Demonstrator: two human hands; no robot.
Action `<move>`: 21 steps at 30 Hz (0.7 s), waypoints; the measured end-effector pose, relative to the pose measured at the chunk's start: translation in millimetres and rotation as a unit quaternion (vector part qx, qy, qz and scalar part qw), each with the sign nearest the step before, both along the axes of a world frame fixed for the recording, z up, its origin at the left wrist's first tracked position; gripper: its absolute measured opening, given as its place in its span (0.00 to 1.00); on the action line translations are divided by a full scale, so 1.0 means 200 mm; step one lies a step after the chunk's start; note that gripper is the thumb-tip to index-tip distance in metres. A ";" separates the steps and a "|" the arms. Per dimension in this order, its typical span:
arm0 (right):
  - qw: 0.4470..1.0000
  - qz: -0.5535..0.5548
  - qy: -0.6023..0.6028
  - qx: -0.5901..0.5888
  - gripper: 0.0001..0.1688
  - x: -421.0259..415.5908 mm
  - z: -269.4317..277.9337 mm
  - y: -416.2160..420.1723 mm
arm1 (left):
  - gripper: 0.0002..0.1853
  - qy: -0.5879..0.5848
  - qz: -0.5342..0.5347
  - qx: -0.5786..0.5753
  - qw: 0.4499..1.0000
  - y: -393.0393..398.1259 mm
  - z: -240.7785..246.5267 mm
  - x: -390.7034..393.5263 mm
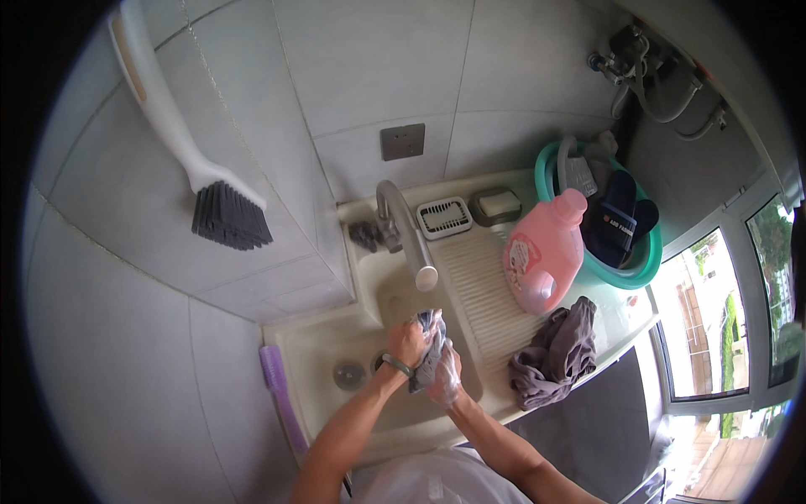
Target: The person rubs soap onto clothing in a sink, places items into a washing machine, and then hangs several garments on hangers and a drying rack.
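Over the basin of a cream laundry sink (pixel 296 353), my left hand (pixel 408 343) grips a wet, soapy grey cloth (pixel 429 364). A green bangle is on that wrist. My right hand (pixel 448 378), coated in suds, holds the same cloth from its right side. Above the hands the brushed-metal faucet (pixel 409 242) points down, and no water is seen running from it. A crumpled purple-brown garment (pixel 557 356) lies to the right on the sink's edge, beside the ribbed washboard (pixel 482 296).
A pink detergent bottle (pixel 544 252) stands by a green tub (pixel 648 271) holding dark slippers (pixel 611 220) and a brush. Two soap dishes (pixel 444 217) (pixel 496 206) sit behind the washboard. A purple brush (pixel 283 397) lies at left; a white-handled brush (pixel 182 138) hangs upper left.
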State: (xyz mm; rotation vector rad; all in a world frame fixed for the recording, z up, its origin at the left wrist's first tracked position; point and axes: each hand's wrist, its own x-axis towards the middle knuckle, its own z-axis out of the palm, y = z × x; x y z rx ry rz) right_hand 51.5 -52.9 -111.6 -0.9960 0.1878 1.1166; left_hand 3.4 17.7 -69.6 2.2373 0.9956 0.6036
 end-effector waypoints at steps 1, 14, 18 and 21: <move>0.999 -0.009 -0.011 0.052 0.13 0.02 -0.12 -0.04 | 0.17 -0.048 -0.023 0.060 0.997 -0.06 0.01 0.01; 0.967 0.116 -0.056 0.219 0.14 0.16 -0.26 -0.06 | 0.17 -0.045 -0.021 0.084 0.995 -0.10 -0.12 0.01; 0.962 0.173 0.191 0.091 0.21 0.23 0.23 -0.04 | 0.22 0.081 0.048 -0.135 0.986 0.22 -0.08 -0.07; 0.954 0.291 0.052 0.042 0.18 0.30 0.34 -0.05 | 0.22 -0.200 -0.039 -0.472 0.857 0.35 -0.12 -0.24</move>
